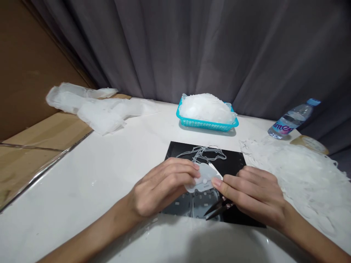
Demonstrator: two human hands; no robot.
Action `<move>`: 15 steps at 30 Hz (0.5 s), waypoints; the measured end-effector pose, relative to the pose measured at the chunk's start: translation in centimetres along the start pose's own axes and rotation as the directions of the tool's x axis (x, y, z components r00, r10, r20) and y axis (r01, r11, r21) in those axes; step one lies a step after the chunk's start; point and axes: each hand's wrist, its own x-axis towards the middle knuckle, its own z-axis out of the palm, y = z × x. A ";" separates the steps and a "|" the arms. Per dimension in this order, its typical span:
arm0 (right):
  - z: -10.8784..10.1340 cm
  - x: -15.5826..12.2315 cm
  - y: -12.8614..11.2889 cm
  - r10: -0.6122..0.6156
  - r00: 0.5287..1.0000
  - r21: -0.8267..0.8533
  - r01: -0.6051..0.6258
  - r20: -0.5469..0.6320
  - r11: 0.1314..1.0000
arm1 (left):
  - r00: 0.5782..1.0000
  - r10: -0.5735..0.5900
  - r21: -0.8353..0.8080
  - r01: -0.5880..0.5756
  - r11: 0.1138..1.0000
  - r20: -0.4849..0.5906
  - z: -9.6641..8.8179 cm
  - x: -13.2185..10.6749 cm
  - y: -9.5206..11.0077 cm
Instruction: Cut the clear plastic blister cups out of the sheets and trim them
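My left hand (pixel 167 182) pinches the left side of a translucent, scallop-edged silicone piece (pixel 203 184) with small slots and a round bump. My right hand (pixel 252 191) has its thumb on the piece's right edge. A pair of dark-bladed snips (pixel 216 210) juts from under the right hand, blades apart and pointing left; their handles are hidden in the palm. Beneath both hands lies a black board (pixel 233 160). On it rest thin silicone trimmings (pixel 211 152) and another flat translucent silicone sheet (pixel 177 207). A narrow white strip (pixel 215 170) shows behind the held piece.
A turquoise basket (pixel 208 125) heaped with translucent pieces stands at the back. To the right spread a large pile of clear scraps (pixel 307 179), a water bottle (pixel 290 120) and a tape roll (pixel 311 143). Plastic bags (pixel 101 113) and cardboard (pixel 41 135) lie left.
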 end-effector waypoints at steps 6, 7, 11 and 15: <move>-0.1 0.2 0.3 -0.055 0.998 -0.025 0.055 0.016 0.998 | 0.998 -0.024 0.077 0.019 0.997 0.059 -0.4 -0.7 0.4; -0.1 0.2 0.3 -0.056 0.998 -0.031 0.057 0.014 0.998 | 0.998 -0.032 0.094 0.027 0.995 0.056 -0.4 -0.8 0.5; -0.3 0.3 0.4 -0.054 0.998 -0.043 0.055 0.027 0.998 | 0.998 -0.004 0.127 -0.003 0.992 0.058 -0.3 -1.3 0.7; 0.0 0.1 0.2 -0.060 0.998 -0.048 0.061 0.019 0.997 | 1.000 0.009 0.131 -0.011 0.991 0.016 0.0 -1.7 0.3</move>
